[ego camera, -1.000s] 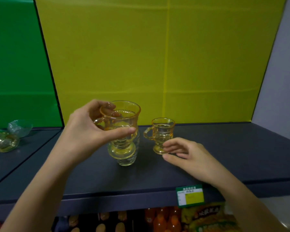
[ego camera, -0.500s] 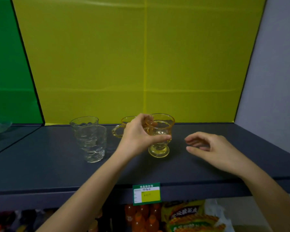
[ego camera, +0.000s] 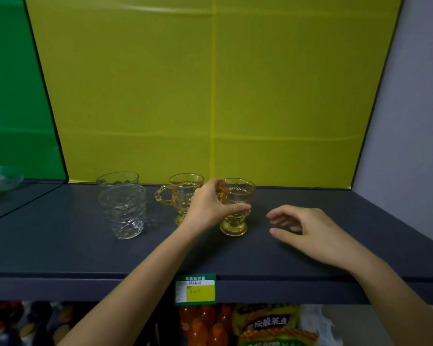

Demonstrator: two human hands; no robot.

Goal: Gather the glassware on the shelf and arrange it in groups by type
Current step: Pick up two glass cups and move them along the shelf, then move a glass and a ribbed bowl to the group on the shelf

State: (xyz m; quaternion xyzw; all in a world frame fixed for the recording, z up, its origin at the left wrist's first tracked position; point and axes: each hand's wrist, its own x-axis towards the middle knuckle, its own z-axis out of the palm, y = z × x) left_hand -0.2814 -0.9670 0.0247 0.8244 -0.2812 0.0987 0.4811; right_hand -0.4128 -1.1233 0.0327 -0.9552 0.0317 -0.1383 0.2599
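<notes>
Two amber footed glass cups with handles are standing on the dark grey shelf (ego camera: pixel 60 245), and the left hand (ego camera: pixel 210 206) is wrapping thumb and fingers around the right one (ego camera: pixel 235 208), whose foot is resting on the shelf. The other amber cup (ego camera: pixel 180 193) is sitting just left of it, behind the hand. Further left of the grasped cup, two clear textured tumblers (ego camera: pixel 121 203) are standing one behind the other. The right hand (ego camera: pixel 308 231) is hovering to the cup's right, fingers loosely spread, gripping nothing. Below, on the shelf edge, a green and yellow price tag (ego camera: pixel 195 289) is carrying writing too blurred to read.
</notes>
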